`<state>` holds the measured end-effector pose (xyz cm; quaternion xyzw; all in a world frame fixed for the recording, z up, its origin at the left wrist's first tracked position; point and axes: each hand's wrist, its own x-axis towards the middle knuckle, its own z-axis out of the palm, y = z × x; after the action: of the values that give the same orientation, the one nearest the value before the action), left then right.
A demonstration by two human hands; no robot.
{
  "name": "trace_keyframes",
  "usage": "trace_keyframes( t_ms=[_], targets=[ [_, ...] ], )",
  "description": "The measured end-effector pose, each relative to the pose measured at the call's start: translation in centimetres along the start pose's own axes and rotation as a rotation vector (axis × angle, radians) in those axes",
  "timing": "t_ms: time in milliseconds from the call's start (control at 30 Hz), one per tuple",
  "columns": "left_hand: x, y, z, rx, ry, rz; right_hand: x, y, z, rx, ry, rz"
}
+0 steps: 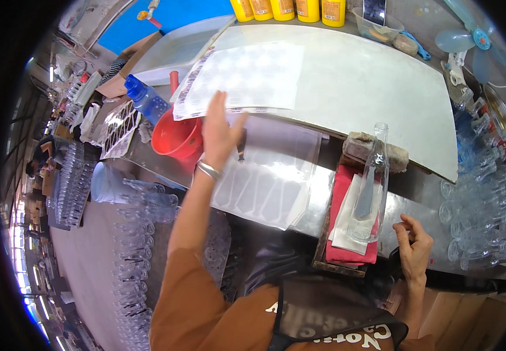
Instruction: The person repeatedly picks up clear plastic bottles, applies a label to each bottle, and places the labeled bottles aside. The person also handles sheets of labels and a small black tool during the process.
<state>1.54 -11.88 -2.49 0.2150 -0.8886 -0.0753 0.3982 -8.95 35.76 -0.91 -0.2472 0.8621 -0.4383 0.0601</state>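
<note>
The left hand (219,131) is spread wide, fingers reaching the near edge of a sheet of stickers (241,79) on the white board (370,82). The right hand (414,245), loosely curled and holding nothing, rests at the bench's (317,199) near edge just beside a clear glass bottle (373,187) lying on a red cloth (343,193).

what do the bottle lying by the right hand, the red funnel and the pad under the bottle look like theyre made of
Bottle: clear glass by the look, though clear plastic is possible; you see the pad through it and it glints. Red funnel: likely moulded plastic, with a smooth, even, slightly glossy colour. Pad: red cloth, matte and folded, with white sheets of paper or cloth on top.
</note>
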Motion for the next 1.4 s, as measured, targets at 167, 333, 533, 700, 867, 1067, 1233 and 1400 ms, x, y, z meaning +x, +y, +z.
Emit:
trace_keyframes(
  t_ms=[167, 333, 533, 700, 867, 1067, 1233, 1400],
  targets=[
    [3.6, 3.6, 1.0, -0.143, -0.182, 0.152, 0.8, -0.9, 0.5, 0.031, 0.061, -0.017],
    [5.1, 8.5, 4.0, 0.002, -0.372, 0.237, 0.7, -2.3, 0.5, 0.030, 0.072, -0.067],
    [6.5, 8.4, 5.3, 0.224, -0.453, 0.317, 0.1, -1.8, 0.2, 0.082, 0.114, -0.085],
    [6.8, 7.8, 6.7, 0.199, -0.385, 0.261, -0.5, -1.7, -0.3, 0.041, 0.049, -0.097],
    [8.6, 0.9, 6.0, -0.482, -0.221, -0.399, -1.2, -0.8, -1.2, 0.076, 0.048, -0.059],
    [8.8, -9.0, 2.2, -1.159, 0.444, -0.768, -1.3, 0.6, -1.2, 0.099, 0.166, -0.056],
    [6.5, -15.5, -0.7, -0.529, 0.612, -0.799, -0.9, 0.8, -0.8, 0.107, 0.157, -0.022],
    [8.1, -11.2, 1.9, -0.032, 0.301, -0.324, 0.3, -0.3, -0.1, 0.071, 0.145, -0.070]
  ],
)
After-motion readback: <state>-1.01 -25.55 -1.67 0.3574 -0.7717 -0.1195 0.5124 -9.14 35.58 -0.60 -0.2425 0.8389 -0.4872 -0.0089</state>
